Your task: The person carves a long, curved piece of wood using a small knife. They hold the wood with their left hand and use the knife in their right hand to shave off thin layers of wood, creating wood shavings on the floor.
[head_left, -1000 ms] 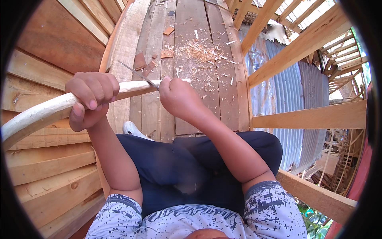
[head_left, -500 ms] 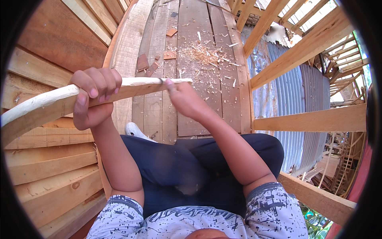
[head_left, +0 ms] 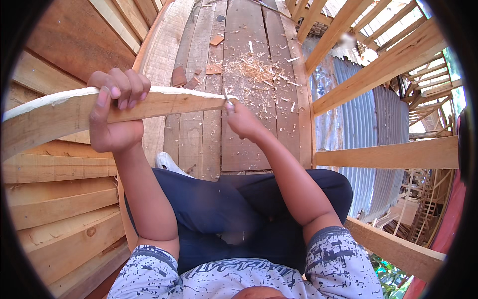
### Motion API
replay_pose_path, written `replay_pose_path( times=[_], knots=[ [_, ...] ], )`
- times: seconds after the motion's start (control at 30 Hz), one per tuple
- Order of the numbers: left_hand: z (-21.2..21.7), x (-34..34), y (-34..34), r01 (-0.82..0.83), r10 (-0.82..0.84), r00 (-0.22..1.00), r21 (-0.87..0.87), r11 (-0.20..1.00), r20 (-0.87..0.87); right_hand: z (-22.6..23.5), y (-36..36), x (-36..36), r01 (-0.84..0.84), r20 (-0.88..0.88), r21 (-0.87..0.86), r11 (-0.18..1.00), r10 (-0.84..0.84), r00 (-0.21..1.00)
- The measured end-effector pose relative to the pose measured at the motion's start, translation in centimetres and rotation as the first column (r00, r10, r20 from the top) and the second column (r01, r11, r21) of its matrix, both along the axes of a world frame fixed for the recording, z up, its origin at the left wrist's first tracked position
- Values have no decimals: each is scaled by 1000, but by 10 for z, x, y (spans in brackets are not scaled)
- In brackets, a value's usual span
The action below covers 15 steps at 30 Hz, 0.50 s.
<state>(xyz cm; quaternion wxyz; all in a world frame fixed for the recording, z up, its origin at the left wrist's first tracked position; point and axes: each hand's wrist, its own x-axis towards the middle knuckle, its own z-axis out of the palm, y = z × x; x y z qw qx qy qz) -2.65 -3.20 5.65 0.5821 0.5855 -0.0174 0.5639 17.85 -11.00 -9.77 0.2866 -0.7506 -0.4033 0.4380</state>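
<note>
A long, curved piece of wood (head_left: 174, 103) with a pale shaved upper edge runs from the far left to a narrow tip in front of me. My left hand (head_left: 117, 112) is wrapped round it, fingers over the top and thumb on the near side. At the narrow tip my right hand (head_left: 243, 119) is closed on a small knife (head_left: 227, 95). Only a thin bit of its blade shows, against the wood's upper edge; the handle is hidden in my fist.
Wood shavings (head_left: 256, 70) and reddish wood scraps (head_left: 214, 69) litter the plank floor (head_left: 246, 144). A plank wall (head_left: 59, 169) stands close on my left. Wooden rails (head_left: 388, 152) line the right side, with corrugated metal sheets (head_left: 358, 119) beyond. My crossed legs (head_left: 209, 199) fill the near floor.
My right hand and the knife have moved right along the wood to its tip. The wood has rolled, showing more of its broad near face; my left hand keeps its grip.
</note>
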Motion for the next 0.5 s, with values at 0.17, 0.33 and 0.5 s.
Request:
replay_pose_path(
  times=[0.17, 0.33, 0.5],
  knots=[
    [0, -6, 1, -9, 9, 1000, -18, 1000, 4, 41, 2, 1, -198, 32, 221, 955, 196, 980],
    [1, -6, 1, 15, -16, 1000, -4, 1000, -10, 61, 5, 10, -185, 203, -27, 982, 187, 961],
    [3, 4, 0, -24, 24, 1000, -36, 999, 8, -11, 7, 28, -37, 211, 13, 999, 34, 977]
  ],
)
